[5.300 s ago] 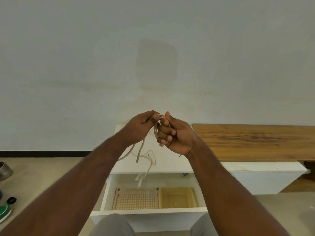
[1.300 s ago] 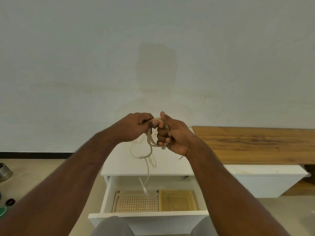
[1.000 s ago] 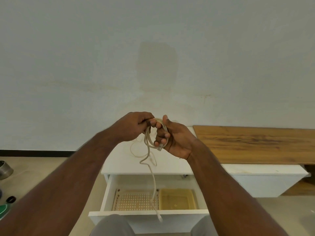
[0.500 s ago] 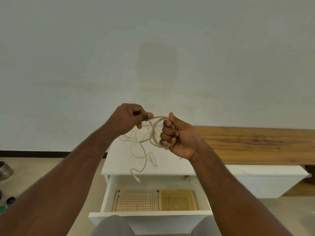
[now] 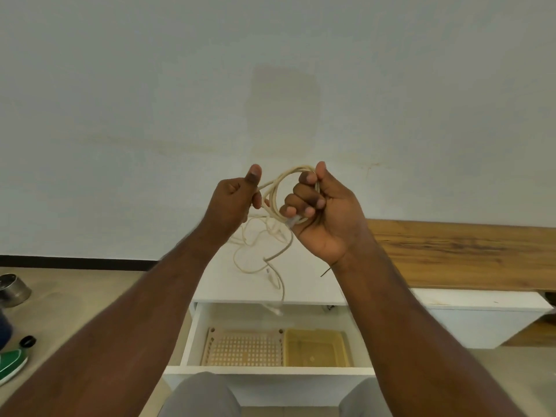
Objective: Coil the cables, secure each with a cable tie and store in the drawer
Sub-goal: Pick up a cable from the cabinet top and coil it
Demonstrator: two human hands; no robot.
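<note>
Looking from the head camera, I see my right hand curled tight round the cable loops, my left hand pinching the loose end above the counter. If either grip slackens, I think the loops could spring apart and drop toward the drawer.

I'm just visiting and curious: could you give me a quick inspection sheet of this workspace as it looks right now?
Surface: white cabinet top, wooden bench to its right.
Job's things: open drawer holding two trays; a dark strip, perhaps a cable tie.
Clutter: metal cup, green shoe on floor.
Hands: left hand pinches the cable; right hand grips the coil.
Cables: beige cable partly coiled, tail hanging.
Surroundings: plain wall.
</note>
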